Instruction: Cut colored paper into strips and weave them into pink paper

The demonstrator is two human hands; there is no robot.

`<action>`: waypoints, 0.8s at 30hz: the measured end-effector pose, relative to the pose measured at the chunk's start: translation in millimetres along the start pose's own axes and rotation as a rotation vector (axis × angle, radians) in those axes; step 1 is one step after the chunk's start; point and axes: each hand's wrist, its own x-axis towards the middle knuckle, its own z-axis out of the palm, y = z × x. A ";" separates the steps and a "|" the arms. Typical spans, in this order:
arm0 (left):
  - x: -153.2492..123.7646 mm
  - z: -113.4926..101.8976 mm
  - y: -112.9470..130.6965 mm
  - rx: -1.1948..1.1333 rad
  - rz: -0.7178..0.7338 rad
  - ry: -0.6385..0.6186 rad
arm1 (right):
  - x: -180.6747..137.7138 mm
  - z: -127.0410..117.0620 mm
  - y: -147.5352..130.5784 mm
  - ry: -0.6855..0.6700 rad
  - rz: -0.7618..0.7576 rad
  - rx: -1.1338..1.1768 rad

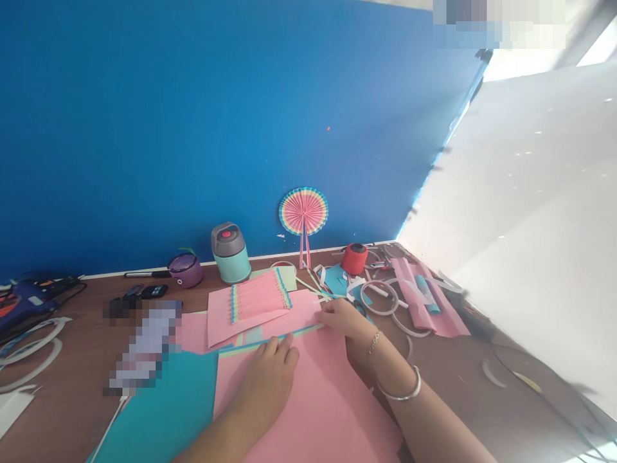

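Observation:
A large pink paper sheet lies in front of me, with a narrow blue and pale-green strip along its far edge. My left hand rests on the sheet, its fingers laid flat and its fingertips on the strip. At the right end of that edge, my right hand has its thumb and fingers pinched together on the paper; the fingertips are partly hidden. Just beyond, a pleated pink paper piece with blue and yellow edges lies on another pink sheet.
A teal sheet lies at left, near a pixelated device. Behind stand a purple cup, a teal flask, a round paper fan and a red container. Tape rings and paper scraps clutter the right. A blue wall rises behind.

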 end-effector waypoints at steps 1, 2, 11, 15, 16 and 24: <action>-0.4 0.1 0.1 0.004 0.000 0.006 | -1.0 1.1 -1.2 0.000 -0.004 0.014; -0.8 0.2 0.2 0.007 0.003 0.012 | -2.0 2.5 -2.4 -0.005 -0.007 0.025; -1.6 2.7 0.1 -0.013 0.013 0.067 | -1.7 12.2 -6.8 -0.074 0.001 0.062; -1.6 2.3 0.0 -0.024 -0.001 0.060 | -1.6 7.7 -5.2 -0.128 -0.010 0.176; -1.6 2.3 -0.1 -0.028 -0.005 0.062 | -1.7 6.2 -5.0 -0.136 -0.009 0.198; -2.8 1.2 0.1 -0.020 0.006 0.085 | -1.1 1.3 -3.2 -0.167 -0.012 0.187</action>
